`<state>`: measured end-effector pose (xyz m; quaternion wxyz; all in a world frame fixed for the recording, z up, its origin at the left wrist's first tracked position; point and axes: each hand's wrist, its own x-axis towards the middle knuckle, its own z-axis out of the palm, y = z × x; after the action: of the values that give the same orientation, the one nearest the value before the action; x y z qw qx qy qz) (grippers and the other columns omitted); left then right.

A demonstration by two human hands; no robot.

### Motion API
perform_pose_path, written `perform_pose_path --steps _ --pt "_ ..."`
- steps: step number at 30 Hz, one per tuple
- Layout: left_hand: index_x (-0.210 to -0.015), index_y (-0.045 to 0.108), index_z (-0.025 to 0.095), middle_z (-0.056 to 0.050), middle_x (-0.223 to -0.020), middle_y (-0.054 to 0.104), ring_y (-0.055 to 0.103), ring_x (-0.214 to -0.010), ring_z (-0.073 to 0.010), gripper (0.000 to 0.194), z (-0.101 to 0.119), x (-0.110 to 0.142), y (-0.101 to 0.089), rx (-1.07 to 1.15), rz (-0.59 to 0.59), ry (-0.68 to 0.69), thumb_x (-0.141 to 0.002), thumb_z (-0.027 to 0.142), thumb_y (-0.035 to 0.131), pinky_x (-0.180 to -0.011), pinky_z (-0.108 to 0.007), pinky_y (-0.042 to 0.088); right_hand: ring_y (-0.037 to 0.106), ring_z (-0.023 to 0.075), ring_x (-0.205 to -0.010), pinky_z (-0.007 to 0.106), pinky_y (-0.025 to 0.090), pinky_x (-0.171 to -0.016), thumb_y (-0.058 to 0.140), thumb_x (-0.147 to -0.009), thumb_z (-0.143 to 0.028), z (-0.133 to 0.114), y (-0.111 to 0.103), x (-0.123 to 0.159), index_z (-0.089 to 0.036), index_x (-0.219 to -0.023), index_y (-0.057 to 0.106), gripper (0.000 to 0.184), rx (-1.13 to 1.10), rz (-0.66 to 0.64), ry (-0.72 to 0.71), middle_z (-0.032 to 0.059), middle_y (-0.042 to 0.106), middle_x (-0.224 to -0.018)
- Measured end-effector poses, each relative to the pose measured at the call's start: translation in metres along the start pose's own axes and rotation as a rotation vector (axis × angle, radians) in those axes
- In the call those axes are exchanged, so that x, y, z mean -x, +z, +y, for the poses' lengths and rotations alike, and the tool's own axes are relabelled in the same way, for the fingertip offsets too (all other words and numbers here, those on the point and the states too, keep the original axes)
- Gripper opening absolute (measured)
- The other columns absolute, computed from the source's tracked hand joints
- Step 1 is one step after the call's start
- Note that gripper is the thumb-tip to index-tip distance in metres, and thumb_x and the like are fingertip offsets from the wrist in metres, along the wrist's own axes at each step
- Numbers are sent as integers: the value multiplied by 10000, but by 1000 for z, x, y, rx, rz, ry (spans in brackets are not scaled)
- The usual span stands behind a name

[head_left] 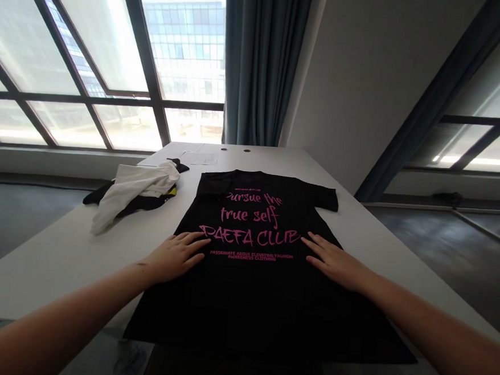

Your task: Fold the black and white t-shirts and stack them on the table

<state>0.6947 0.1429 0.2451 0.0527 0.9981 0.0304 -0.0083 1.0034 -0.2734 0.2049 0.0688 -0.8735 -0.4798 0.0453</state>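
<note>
A black T-shirt (250,302) with pink lettering lies spread on the white table, its collar at the far end and its hem at the near edge. The right sleeve is stretched outward, while the left sleeve lies folded in over the shirt. My left hand (179,255) rests on the left side of the shirt beside the lettering, fingers spread and pointing inward. On the opposite side, my right hand (332,262) lies flat on the cloth with its fingers apart, close to the end of the large pink words. Neither hand grips the fabric.
On the left of the white table (56,271) lies a loose heap of clothes, with a white garment (141,188) over a black one (150,204). Farther back are a sheet of paper (198,158) and two small dark round spots. A window and blue curtain (262,68) stand behind.
</note>
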Motion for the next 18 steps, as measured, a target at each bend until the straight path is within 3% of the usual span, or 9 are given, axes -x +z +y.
perform_pose_path --steps 3,7,11,15,18 --pt "-1504 592 294 -89 -1553 548 587 -1350 -304 535 -8 -48 -10 -43 100 -27 -1075 548 397 -1155 -477 444 254 341 -1607 544 267 -1305 344 -1029 -705 -1 -11 -49 -255 -1643 449 769 35 62 30 99 382 -1703" --pt "-1493 585 218 -117 -1597 508 503 -1431 -323 542 -25 -149 -19 -133 154 -129 -1062 512 437 -1198 -465 391 226 363 -1615 509 214 -1317 380 -1031 -659 -21 -27 -150 -180 -1637 449 775 101 57 48 137 361 -1708" --pt "-1493 562 197 -137 -1654 444 401 -1513 -326 530 -46 -253 -30 -125 158 -273 -1074 474 392 -1227 -492 332 156 340 -1633 502 180 -1309 370 -1066 -606 -35 -33 -247 -142 -1674 350 766 101 -29 175 164 255 -1747" --pt "-1532 519 175 -173 -1643 458 409 -1520 -316 563 -68 -335 -35 -80 99 -327 -1084 457 330 -1231 -501 327 154 342 -1632 555 192 -1290 299 -1082 -632 -21 -29 -315 -158 -1693 287 774 30 -65 318 174 208 -1759" --pt "-1611 443 224 -152 -1694 390 369 -1557 -334 628 -82 -377 -23 -24 0 -346 -1066 517 338 -1226 -544 347 141 348 -1633 603 160 -1286 272 -1084 -639 1 -23 -347 -200 -1707 257 762 12 -63 351 155 152 -1775"
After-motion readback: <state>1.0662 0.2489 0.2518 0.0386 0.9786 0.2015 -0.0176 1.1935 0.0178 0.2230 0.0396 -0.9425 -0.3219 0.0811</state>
